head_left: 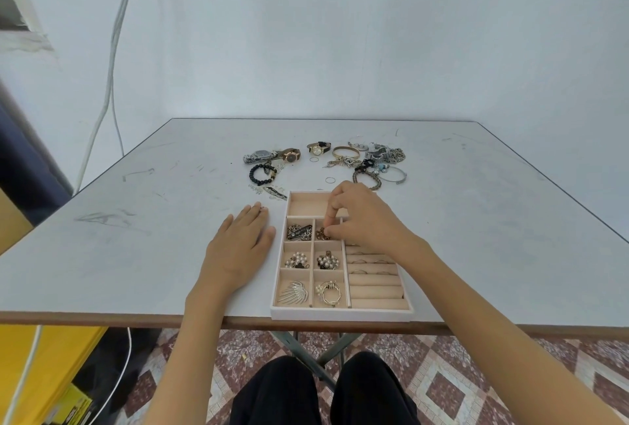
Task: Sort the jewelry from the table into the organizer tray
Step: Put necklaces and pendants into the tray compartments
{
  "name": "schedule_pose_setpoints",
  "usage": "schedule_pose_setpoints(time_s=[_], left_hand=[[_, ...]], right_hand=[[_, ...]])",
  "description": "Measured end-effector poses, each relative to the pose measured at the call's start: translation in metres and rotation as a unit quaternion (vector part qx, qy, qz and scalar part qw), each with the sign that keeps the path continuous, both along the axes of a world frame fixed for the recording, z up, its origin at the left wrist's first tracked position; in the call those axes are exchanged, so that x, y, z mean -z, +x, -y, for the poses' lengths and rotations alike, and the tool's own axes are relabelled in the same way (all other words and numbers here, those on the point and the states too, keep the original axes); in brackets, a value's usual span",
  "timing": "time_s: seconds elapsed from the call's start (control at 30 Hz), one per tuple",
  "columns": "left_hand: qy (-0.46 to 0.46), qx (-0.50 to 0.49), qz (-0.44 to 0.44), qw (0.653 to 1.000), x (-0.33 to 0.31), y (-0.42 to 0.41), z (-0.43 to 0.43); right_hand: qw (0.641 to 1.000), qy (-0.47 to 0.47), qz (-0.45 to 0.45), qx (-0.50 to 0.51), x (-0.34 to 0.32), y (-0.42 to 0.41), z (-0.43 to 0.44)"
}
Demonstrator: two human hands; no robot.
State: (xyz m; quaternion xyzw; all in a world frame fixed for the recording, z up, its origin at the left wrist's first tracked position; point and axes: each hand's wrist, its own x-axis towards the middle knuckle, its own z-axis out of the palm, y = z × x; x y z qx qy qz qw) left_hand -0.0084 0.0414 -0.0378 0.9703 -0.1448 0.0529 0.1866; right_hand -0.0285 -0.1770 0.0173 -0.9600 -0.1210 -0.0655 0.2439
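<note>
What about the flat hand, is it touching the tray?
Apart. The head view shows the left hand flat on the table, a strip of tabletop between its thumb and the tray.

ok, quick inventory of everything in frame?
table: 1, white top with brown edge, fills mid frame
organizer tray: 1, beige, at the table's near edge, centre
watches: 3, silver, rose-gold, gold with black strap, far side beyond tray
bead bracelet: 1, black, beyond tray on the left
bangles: 2, gold and silver, far side right
chain tangle: 1 heap, silver, far right of the pile
loose rings: 2, thin metal, on table beyond tray
pearl clusters: 2, white and gold, tray's middle small compartments
fan brooch: 1, silver, tray's near-left compartment
bronze piece: 1, dark gold, small compartment under the right fingers
left hand: flat on table, left of tray
right hand: over tray, pinches bronze piece
</note>
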Motion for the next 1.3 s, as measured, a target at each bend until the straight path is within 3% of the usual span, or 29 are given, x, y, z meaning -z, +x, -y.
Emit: schedule_pose_setpoints(time_s=[0.33, 0.5, 0.63, 0.97, 1.13, 1.3], left_hand=[[0.009, -0.001, 0.003, 1.000, 0.002, 0.001, 0.000], [0.002, -0.001, 0.008, 1.000, 0.003, 0.002, -0.001], [-0.028, -0.005, 0.007, 1.000, 0.003, 0.005, -0.002], [-0.166, -0.054, 0.042, 0.984, -0.019, 0.044, 0.002], [-0.149, -0.032, 0.106, 0.983, -0.035, 0.070, 0.023], [-0.112, 0.004, 0.094, 0.989, -0.045, 0.101, 0.049]], right_hand=[[0.990, 0.139, -0.011, 0.016, -0.014, 0.005, 0.018], [0.967, 0.236, 0.029, 0.091, -0.013, 0.019, 0.044], [0.955, 0.248, 0.049, 0.156, -0.007, 0.041, 0.060], [0.968, 0.126, 0.075, 0.203, 0.007, 0.116, 0.066], [0.977, 0.011, 0.064, 0.201, 0.010, 0.151, 0.061], [0.972, -0.063, 0.046, 0.220, 0.014, 0.169, 0.060]])
